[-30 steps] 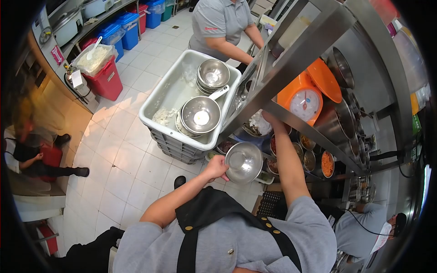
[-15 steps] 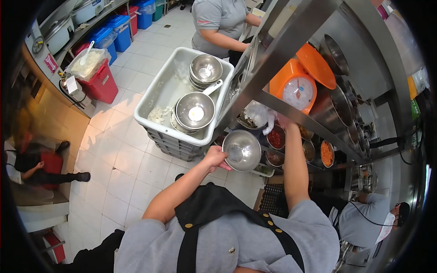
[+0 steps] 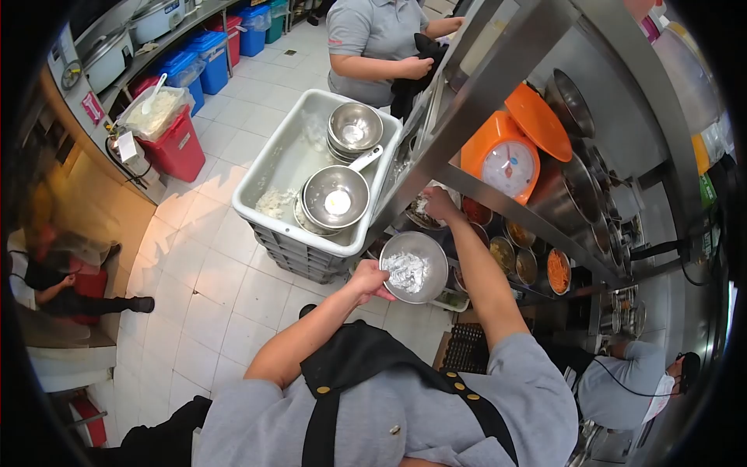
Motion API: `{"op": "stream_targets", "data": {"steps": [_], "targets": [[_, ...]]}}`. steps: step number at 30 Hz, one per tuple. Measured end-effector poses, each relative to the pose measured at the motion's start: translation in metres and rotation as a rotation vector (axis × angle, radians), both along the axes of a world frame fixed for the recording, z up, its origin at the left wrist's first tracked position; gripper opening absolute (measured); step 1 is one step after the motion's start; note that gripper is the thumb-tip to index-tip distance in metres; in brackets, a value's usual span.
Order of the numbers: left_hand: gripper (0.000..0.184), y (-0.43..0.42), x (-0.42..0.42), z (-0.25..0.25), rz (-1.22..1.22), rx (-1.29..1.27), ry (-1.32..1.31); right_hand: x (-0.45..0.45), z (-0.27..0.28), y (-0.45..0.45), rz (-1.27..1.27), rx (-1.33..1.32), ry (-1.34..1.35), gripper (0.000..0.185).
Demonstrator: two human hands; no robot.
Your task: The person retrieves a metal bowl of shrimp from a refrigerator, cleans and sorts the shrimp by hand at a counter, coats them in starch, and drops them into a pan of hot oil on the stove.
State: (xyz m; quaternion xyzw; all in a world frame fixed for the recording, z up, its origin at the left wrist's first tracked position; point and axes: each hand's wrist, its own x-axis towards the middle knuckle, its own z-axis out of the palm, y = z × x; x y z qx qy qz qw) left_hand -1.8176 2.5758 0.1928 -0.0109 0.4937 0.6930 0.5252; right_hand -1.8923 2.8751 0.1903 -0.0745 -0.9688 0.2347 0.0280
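Note:
My left hand (image 3: 369, 282) grips the rim of a metal bowl (image 3: 436, 272), thumb inside, tilted toward me. In the bowl lies a heap of shiny white strips (image 3: 407, 272) that I cannot name for certain. My right hand (image 3: 440, 202) reaches under the shelf's metal bar into a container of dark food (image 3: 421, 220) with white material at its far side. Its fingers are curled together at that white material, and what they hold is hidden. Beside it stand containers of red food (image 3: 476, 210), yellowish food (image 3: 503, 253) and shredded orange food (image 3: 558, 270).
At left stands a grey-white tub (image 3: 243, 196) holding stacked bowls (image 3: 355, 127) and a handled bowl (image 3: 336, 198). A steel frame (image 3: 498, 70) crosses above the containers; an orange scale (image 3: 498, 159) sits on its shelf. A co-worker (image 3: 373, 54) stands behind the tub, another (image 3: 622, 381) at right.
White strips now lie in the bowl, which held none before. My right hand has moved left, from beside the red food to the dark-food container. The clear bag there no longer shows.

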Motion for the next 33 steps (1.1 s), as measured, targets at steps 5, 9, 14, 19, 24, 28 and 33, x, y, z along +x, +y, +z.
{"op": "stream_targets", "data": {"steps": [5, 9, 14, 19, 24, 28, 33], "targets": [[0.026, -0.013, 0.004, -0.009, 0.045, 0.015, -0.030, -0.007, 0.053, -0.001, -0.057, 0.363, -0.041, 0.038], [0.023, -0.014, 0.011, -0.011, 0.048, -0.029, -0.043, -0.040, 0.016, -0.004, -0.028, 0.426, -0.257, 0.040], [0.021, -0.017, 0.012, -0.015, 0.032, -0.068, 0.007, -0.035, 0.052, 0.001, 0.035, 0.384, -0.190, 0.035], [0.020, -0.016, 0.017, -0.024, 0.053, -0.045, -0.031, -0.031, 0.020, 0.028, 0.088, 0.414, -0.212, 0.031], [0.021, -0.012, 0.015, -0.018, 0.055, -0.048, 0.003, -0.031, -0.026, 0.043, 0.231, 0.402, -0.105, 0.026], [0.022, -0.013, 0.019, -0.022, 0.043, -0.046, 0.012, -0.014, -0.016, 0.026, 0.138, 0.349, -0.033, 0.021], [0.022, -0.014, 0.019, -0.023, 0.043, -0.044, 0.029, -0.004, -0.010, 0.012, 0.066, 0.576, 0.105, 0.012]]}}
